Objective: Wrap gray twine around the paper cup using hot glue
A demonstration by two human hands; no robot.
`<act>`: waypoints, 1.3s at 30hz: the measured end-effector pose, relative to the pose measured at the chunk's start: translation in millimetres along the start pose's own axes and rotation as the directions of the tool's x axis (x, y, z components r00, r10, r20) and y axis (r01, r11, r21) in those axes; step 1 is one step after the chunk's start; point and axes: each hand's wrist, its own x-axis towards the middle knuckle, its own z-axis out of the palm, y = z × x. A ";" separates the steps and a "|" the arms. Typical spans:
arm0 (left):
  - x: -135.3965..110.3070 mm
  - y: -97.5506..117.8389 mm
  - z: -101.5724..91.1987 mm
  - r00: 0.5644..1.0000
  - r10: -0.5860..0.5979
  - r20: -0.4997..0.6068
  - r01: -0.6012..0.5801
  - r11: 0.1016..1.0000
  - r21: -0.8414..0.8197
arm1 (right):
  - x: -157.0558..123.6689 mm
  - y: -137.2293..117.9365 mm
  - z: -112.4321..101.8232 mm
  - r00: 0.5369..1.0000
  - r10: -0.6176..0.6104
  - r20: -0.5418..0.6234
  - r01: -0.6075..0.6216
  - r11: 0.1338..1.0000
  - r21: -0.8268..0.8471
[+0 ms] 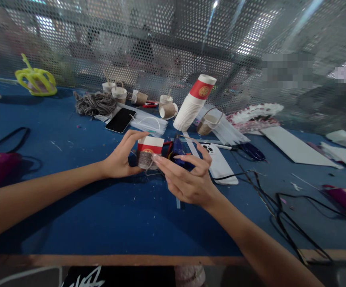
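Observation:
My left hand (119,158) is wrapped round a small paper cup (149,152) with a red and white rim band and grey twine wound round its lower half. It holds the cup just above the blue table (101,211). My right hand (187,177) reaches across from the right, its index finger and thumb pinched against the cup's twine-covered side, other fingers spread. A blue tool (178,149), partly hidden, lies right behind my right fingers.
A leaning stack of paper cups (194,103), several small twine-wrapped cup baskets (207,123), a twine bundle (95,103), a black phone (120,120), a white phone (219,163), black cables (268,191) and a mesh wall (173,44) surround the hands.

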 end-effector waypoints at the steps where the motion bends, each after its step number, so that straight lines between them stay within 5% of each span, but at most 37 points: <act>1: -0.2 -0.1 -0.1 1.000 -0.001 0.002 0.001 1.000 0.001 | 0.2 0.0 0.0 1.000 -0.002 -0.003 0.002 1.000 -0.003; 16: -3.4 -1.1 1.3 0.999 -0.040 0.026 0.039 0.999 0.023 | -1.3 4.6 -3.0 0.989 -0.111 0.102 0.100 0.989 0.107; 31: -1.4 -0.4 0.0 1.000 -0.002 0.008 0.002 1.000 0.021 | -0.9 6.4 1.1 0.999 0.019 0.045 -0.017 0.999 -0.046; 39: -0.4 0.7 -0.1 1.000 0.003 -0.002 -0.003 1.000 0.028 | -0.8 6.9 3.0 0.999 0.045 0.029 -0.045 0.999 0.006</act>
